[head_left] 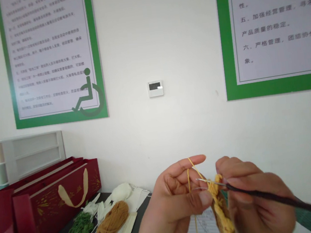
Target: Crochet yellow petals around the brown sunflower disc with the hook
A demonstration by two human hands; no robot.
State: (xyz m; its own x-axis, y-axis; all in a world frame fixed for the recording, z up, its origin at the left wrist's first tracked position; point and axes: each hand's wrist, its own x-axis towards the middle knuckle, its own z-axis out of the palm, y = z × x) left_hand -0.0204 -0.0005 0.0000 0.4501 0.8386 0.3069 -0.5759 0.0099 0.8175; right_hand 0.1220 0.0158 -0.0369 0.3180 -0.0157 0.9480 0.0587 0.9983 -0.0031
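My left hand pinches the top of a yellow crochet piece between thumb and fingers. A strand of yellow yarn runs over its raised index finger and hangs down below the hand. In my right hand is a crochet hook with a dark handle, held somewhat like a pen. The hook's thin metal tip points left and lies at the upper edge of the crochet piece, by the yarn. The crochet piece hangs down between both hands, and its lower end leaves the view.
On the dark table at left lie a brown yarn ball, green yarn and white yarn. Dark red gift bags stand before a drawer unit. Lined paper lies under the hands. A wall rises close behind.
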